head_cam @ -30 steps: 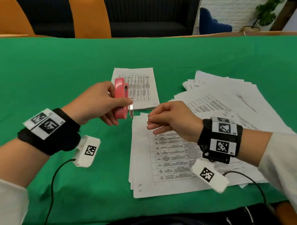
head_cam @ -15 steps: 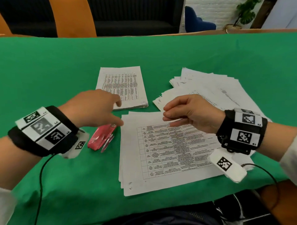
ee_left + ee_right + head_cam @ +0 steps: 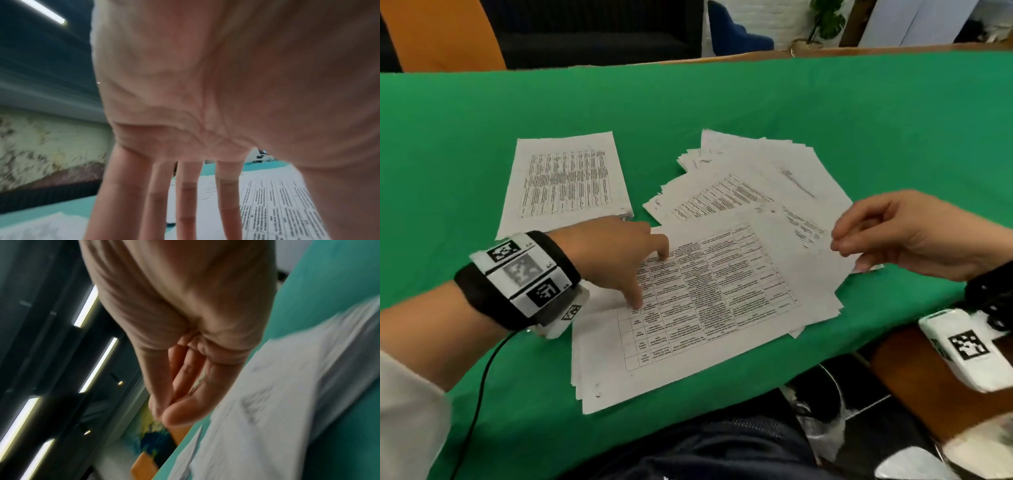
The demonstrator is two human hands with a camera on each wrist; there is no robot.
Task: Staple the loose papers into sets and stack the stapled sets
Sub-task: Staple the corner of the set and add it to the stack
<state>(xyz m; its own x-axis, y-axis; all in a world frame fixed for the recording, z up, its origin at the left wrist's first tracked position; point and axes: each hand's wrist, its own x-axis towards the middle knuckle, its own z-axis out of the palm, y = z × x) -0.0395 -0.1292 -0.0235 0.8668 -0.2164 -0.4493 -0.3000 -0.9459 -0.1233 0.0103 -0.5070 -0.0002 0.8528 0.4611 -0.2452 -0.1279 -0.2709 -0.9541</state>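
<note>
1. My left hand [image 3: 609,255] reaches from the left over the near pile of papers [image 3: 709,308], palm down and wrist a little raised.
2. Its fingers [image 3: 187,203] are straight and spread, pointing down; the thumb tip and one fingertip press on the printed table of the top sheet. The hand is released and grasps nothing.
3. In the left wrist view the palm fills most of the picture, and between the fingers I see the printed sheet and the green table cover [image 3: 756,109].
4. My right hand [image 3: 900,234] hangs at the right, above the right edge of the papers, with the forearm coming in from the right side.
5. Its fingers are loosely bent and close together, thumb near the fingertips. I cannot tell if they pinch a sheet edge or hold nothing; the right wrist view is blurred.
6. The near pile lies slanted at the near edge of the table, in front of me.
7. A fanned heap of loose sheets [image 3: 756,174] lies behind it, to the far right, partly under the near pile.
8. A neat set of papers [image 3: 566,181] lies apart at the far left, just beyond my left hand.
</note>
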